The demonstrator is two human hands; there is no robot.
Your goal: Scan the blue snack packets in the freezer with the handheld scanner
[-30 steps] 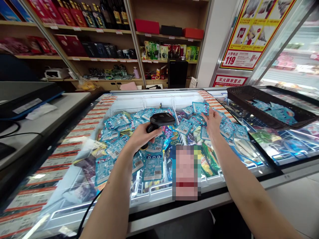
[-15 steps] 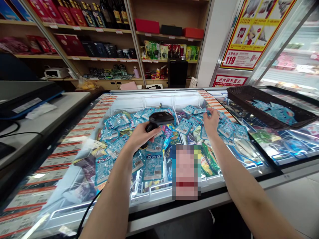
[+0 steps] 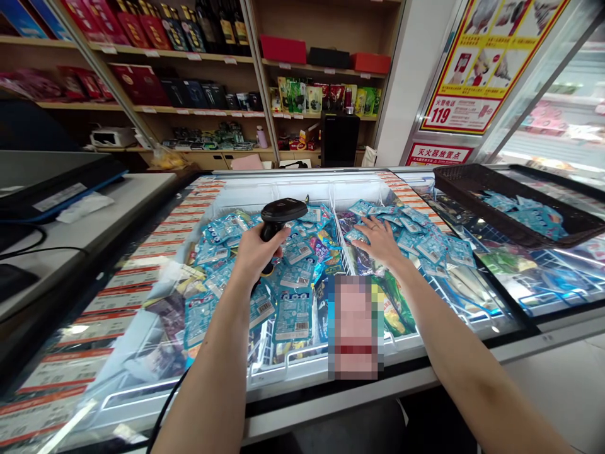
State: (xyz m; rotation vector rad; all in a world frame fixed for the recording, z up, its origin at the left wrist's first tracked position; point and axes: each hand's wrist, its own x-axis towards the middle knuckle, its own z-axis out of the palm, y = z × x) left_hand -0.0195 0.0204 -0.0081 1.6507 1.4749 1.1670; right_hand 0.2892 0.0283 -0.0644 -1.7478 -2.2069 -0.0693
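My left hand point(image 3: 258, 252) is wrapped round the grip of a black barcode scanner point(image 3: 283, 211), held above the left heap of packets with its head toward the right. Blue-and-clear snack packets point(image 3: 293, 315) with printed barcodes lie in that heap. My right hand point(image 3: 378, 239) has its fingers spread over the right heap, touching or just above a blue packet point(image 3: 357, 232); whether it presses on it I cannot tell. More blue packets point(image 3: 432, 246) lie to the right of this hand. A white wire divider point(image 3: 341, 236) stands between the two heaps.
The packets lie on a glass-topped freezer point(image 3: 142, 302) with price strips along its left side. A dark woven basket point(image 3: 510, 230) with more blue packets stands at the right. A pixelated patch covers the front middle. Shelves point(image 3: 189, 110) with goods stand behind.
My right hand has moved left from the far right packets, and its fingers have opened from a pinch. The scanner in my left hand has shifted slightly left.
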